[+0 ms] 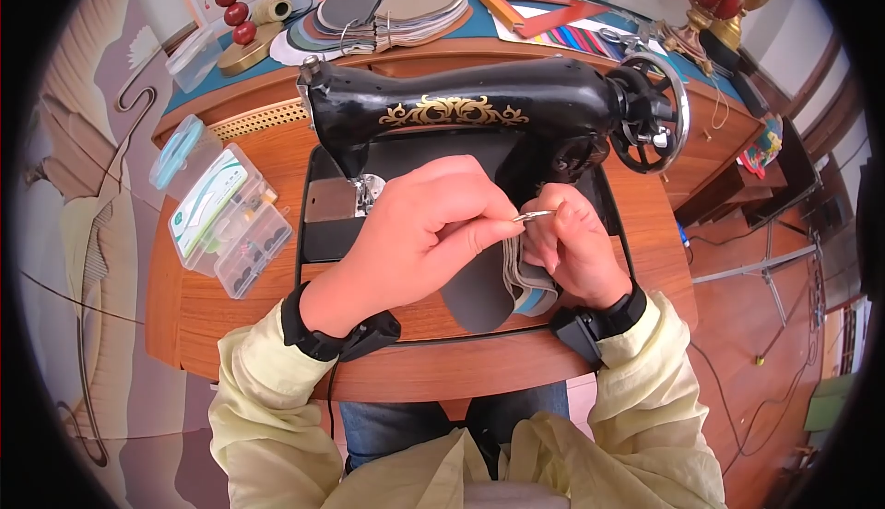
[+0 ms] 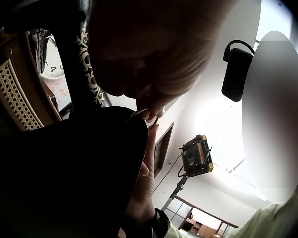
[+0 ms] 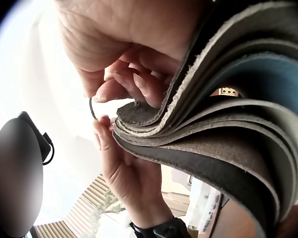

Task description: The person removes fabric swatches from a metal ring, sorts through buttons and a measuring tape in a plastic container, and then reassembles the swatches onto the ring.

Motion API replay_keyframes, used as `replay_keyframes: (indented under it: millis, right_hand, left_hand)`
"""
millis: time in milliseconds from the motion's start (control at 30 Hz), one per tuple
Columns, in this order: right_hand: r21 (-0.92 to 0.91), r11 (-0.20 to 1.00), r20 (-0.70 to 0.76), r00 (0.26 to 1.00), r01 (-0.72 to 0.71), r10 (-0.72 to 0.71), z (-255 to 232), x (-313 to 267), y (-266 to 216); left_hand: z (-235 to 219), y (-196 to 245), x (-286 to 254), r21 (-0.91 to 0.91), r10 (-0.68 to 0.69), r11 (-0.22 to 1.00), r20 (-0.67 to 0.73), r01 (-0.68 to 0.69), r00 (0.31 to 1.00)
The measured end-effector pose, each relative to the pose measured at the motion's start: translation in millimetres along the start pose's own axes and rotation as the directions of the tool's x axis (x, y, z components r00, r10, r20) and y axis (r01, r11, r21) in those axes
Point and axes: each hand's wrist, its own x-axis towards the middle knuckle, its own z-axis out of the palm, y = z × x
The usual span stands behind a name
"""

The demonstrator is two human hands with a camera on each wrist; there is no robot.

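Observation:
Between the two hands is a thin metal ring (image 1: 533,217), seen as a curved dark line (image 3: 92,108) in the right wrist view. My left hand (image 1: 433,223) pinches one end of it between thumb and fingertips. The other end is pinched by my right hand (image 1: 579,246), whose other fingers curl near the top of a stack of leather swatches (image 3: 208,141). These swatches, grey, brown and blue, hang bent below the hands; in the head view a dark grey swatch (image 1: 477,290) spreads toward the left. Whether the ring passes through them is hidden.
A black sewing machine (image 1: 461,94) stands just behind the hands, its handwheel (image 1: 680,112) at the right. Left of it lie an open plastic box (image 1: 241,232) of small parts and its lid. Another swatch stack (image 1: 396,13) rests on the back shelf, beside a red wooden frame (image 1: 553,17).

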Motion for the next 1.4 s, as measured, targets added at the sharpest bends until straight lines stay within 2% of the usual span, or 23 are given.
replay_keyframes:
  millis: [33, 133, 233, 267, 333, 367, 400, 433, 500, 533, 567, 633, 733, 767, 800, 867, 933, 1000, 1167, 1200, 1267, 1300, 1400]
  right_hand:
    - [-0.006, 1.0, 0.003, 1.0, -0.001, 0.001, -0.3, 0.0, 0.2]
    - [-0.064, 0.996, -0.021, 0.998, 0.06, -0.061, -1.0, 0.9, 1.6]
    - [-0.134, 0.99, -0.099, 0.993, 0.049, -0.063, 6.0, 0.8, -6.0]
    - [-0.171, 0.985, -0.121, 0.991, 0.035, -0.057, 1.5, -0.9, -6.0]
    - [-0.261, 0.95, -0.147, 0.966, 0.171, -0.214, 7.3, 6.3, 2.4]
    - [-0.274, 0.953, -0.138, 0.976, 0.126, -0.168, 8.8, 5.8, -0.3]
    - [-0.339, 0.937, -0.097, 0.988, 0.083, -0.122, 2.5, 4.6, -1.5]
    - [-0.362, 0.932, -0.121, 0.991, 0.015, -0.063, 12.3, 6.3, -3.3]
    - [-0.363, 0.928, -0.147, 0.989, -0.087, 0.035, 23.5, 3.6, -7.7]
    - [-0.341, 0.932, -0.147, 0.986, -0.122, 0.075, 23.6, 0.7, -7.3]
    - [-0.305, 0.933, -0.055, 0.982, -0.191, 0.183, 12.2, -3.9, -6.6]
    - [-0.285, 0.933, 0.03, 0.971, -0.22, 0.238, 6.6, -8.8, -6.5]
    - [-0.429, 0.838, 0.052, 0.917, -0.337, 0.395, 8.1, -4.5, -15.8]
    - [-0.381, 0.843, 0.055, 0.901, -0.379, 0.429, 12.7, -2.7, -17.0]
    - [-0.385, 0.829, 0.017, 0.896, -0.404, 0.445, 16.3, -1.0, -15.3]
    - [-0.39, 0.8, -0.06, 0.88, -0.456, 0.472, 20.2, 2.0, -11.7]
    - [-0.361, 0.757, -0.12, 0.832, -0.545, 0.542, 16.2, 3.1, -7.3]
    - [-0.292, 0.738, -0.192, 0.793, -0.608, 0.578, 17.4, 5.1, -2.2]
    - [-0.158, 0.913, -0.275, 0.904, -0.377, 0.326, 4.5, 9.3, 18.3]
    - [-0.169, 0.947, -0.277, 0.935, -0.273, 0.22, 4.7, 11.7, 19.8]
    - [-0.177, 0.971, -0.214, 0.969, -0.162, 0.122, 0.6, 17.8, 18.8]
    - [-0.188, 0.963, -0.234, 0.961, -0.191, 0.145, 0.2, 17.4, 16.4]
    - [-0.48, 0.848, -0.272, 0.957, -0.224, 0.099, -3.1, 13.3, 21.0]
  left_hand:
    - [-0.2, 0.1, 0.0, 0.001, -0.019, 1.0, 0.005, 0.019, 1.0]
    - [5.0, -4.7, 0.1, 0.012, 0.065, 0.998, -0.008, -0.065, 0.998]
    - [2.4, 3.8, -1.8, -0.075, -0.061, 0.995, 0.032, 0.064, 0.998]
    - [-0.3, 6.1, -1.6, -0.206, -0.097, 0.973, 0.034, 0.102, 0.995]
    - [-5.7, 10.3, -0.6, -0.447, -0.167, 0.878, 0.044, 0.169, 0.985]
    - [-6.0, 8.2, -1.4, -0.512, -0.107, 0.852, 0.041, 0.113, 0.993]
    - [-7.5, 13.8, -1.6, -0.546, -0.126, 0.827, 0.047, 0.131, 0.991]
    - [-6.8, 11.9, -0.3, -0.546, -0.028, 0.837, 0.034, 0.042, 0.999]
    - [-2.2, 17.1, -3.5, -0.764, -0.082, 0.637, 0.065, 0.103, 0.994]
    - [4.3, 11.5, -4.6, -0.767, -0.03, 0.64, 0.023, 0.037, 0.999]
    - [2.1, 10.6, -5.9, -0.768, -0.036, 0.637, 0.056, 0.066, 0.998]
    - [-2.8, 6.0, -6.8, -0.788, -0.04, 0.603, 0.12, 0.12, 0.992]
    - [-17.9, 2.7, -3.1, -0.644, -0.052, 0.762, 0.049, 0.072, 0.997]
    - [-33.2, 3.2, 2.2, -0.199, 0.085, 0.977, 0.009, -0.081, 0.996]
    - [-44.9, 2.4, 4.2, -0.002, 0.117, 0.993, 0.075, -0.117, 0.99]
    - [-64.2, 1.8, 3.9, 0.376, 0.139, 0.902, 0.216, -0.214, 0.966]
    - [-79.2, 7.2, -0.8, 0.409, -0.035, 0.911, 0.18, -0.043, 0.983]
    - [-94.6, 9.6, -4.8, 0.414, -0.115, 0.91, 0.19, 0.026, 0.975]
    - [-110.8, 12.0, -13.7, 0.482, -0.281, 0.856, 0.131, 0.186, 0.951]
    - [-112.1, 12.1, -14.9, 0.484, -0.313, 0.847, 0.12, 0.219, 0.942]
    - [-113.4, 11.4, -16.6, 0.5, -0.32, 0.837, 0.111, 0.225, 0.941]
    - [-113.9, 11.5, -17.0, 0.508, -0.323, 0.831, 0.107, 0.227, 0.94]
    - [-115.2, 15.7, -18.7, 0.502, -0.441, 0.8, 0.118, 0.33, 0.89]
